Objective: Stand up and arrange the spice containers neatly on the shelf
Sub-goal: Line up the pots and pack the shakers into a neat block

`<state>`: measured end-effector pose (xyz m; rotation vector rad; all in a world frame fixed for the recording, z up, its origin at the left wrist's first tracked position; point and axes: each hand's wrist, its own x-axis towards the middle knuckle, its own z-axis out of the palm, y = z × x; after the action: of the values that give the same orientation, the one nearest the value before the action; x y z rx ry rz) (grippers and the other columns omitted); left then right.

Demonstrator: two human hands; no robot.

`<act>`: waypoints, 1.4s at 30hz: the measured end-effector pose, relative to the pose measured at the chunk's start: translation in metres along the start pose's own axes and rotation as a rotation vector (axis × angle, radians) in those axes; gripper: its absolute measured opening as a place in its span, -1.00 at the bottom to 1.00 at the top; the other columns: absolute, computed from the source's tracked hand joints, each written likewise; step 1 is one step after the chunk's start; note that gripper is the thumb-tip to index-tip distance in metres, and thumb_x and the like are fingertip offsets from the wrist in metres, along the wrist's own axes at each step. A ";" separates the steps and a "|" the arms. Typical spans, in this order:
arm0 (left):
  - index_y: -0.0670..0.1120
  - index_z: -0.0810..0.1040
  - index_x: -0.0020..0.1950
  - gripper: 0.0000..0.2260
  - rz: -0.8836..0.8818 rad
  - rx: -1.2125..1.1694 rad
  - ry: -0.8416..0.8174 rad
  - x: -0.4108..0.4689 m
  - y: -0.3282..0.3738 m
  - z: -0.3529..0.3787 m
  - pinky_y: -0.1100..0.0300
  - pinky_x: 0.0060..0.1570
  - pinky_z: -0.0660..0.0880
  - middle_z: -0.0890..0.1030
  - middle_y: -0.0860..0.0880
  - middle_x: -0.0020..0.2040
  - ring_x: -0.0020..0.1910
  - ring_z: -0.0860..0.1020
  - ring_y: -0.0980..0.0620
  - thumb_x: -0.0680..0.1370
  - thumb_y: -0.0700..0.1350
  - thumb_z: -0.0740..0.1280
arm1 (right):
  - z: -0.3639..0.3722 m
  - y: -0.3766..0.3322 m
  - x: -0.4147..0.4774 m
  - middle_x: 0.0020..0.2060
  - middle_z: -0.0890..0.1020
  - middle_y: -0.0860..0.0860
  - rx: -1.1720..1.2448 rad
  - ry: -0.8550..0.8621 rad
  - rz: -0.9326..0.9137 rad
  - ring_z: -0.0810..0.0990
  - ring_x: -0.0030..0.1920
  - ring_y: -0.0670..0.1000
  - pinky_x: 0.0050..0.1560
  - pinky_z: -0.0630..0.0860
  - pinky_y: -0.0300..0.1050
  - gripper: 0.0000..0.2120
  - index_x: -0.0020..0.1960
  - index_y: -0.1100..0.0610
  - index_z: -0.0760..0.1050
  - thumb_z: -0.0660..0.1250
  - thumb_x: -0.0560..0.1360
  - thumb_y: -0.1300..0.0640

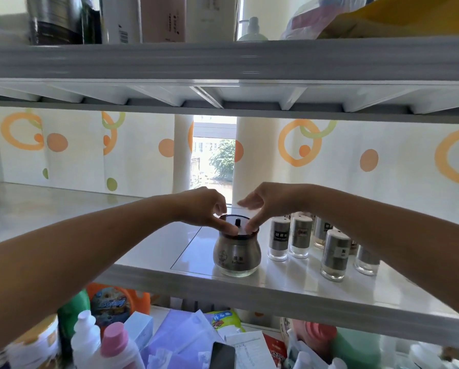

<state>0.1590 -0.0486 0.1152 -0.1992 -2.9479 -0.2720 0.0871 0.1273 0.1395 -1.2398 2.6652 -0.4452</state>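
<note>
A round steel-and-glass spice jar [236, 255] with a dark lid and small knob stands near the front edge of the white middle shelf [148, 251]. My left hand [204, 209] pinches the left rim of its lid from above. The fingertips of my right hand [263, 202] rest on the lid's right side. To the jar's right stand several upright spice shakers [301, 239] with silver sleeves and clear glass bases, grouped loosely in two rows; my right forearm hides part of the rear ones.
An upper shelf [223, 62] holding bottles hangs close overhead. Behind is a curtain with orange circles and a window gap. Below, a lower shelf is crowded with detergent bottles [111, 302], packets, papers and a phone [221, 355].
</note>
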 end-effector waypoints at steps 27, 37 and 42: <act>-0.29 0.53 0.16 -0.62 0.032 -0.062 -0.051 0.263 0.060 0.018 0.08 0.21 0.39 0.57 -0.18 0.17 0.18 0.49 -0.12 0.63 -0.01 0.12 | -0.082 0.210 0.058 0.09 0.60 0.06 -0.156 0.173 0.463 0.50 0.25 0.07 -0.15 0.35 -0.18 -0.66 -0.33 0.10 0.35 0.53 0.32 0.05; -0.18 0.52 0.21 -0.52 0.107 0.009 -0.322 0.309 0.075 0.045 0.13 0.05 0.36 0.55 -0.07 0.05 0.09 0.48 -0.07 0.48 0.15 0.35 | -0.078 0.225 0.086 -0.33 0.42 -0.07 -0.209 0.045 0.495 0.40 -0.29 -0.08 -0.28 0.33 -0.23 -0.64 -0.25 0.09 0.39 0.54 0.28 -0.06; -0.13 0.55 -0.09 -0.70 0.153 0.009 -0.318 0.319 0.073 0.057 0.16 -0.08 0.36 0.51 0.01 -0.22 -0.15 0.45 -0.01 0.38 0.07 0.48 | -0.078 0.225 0.088 0.31 0.51 0.03 -0.168 0.059 0.474 0.47 0.29 0.03 0.28 0.41 -0.14 -0.13 0.43 0.22 0.27 0.55 0.26 -0.03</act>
<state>-0.1506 0.0711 0.1316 -0.5088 -3.2213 -0.2242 -0.1523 0.2123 0.1347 -0.5926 2.9653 -0.1895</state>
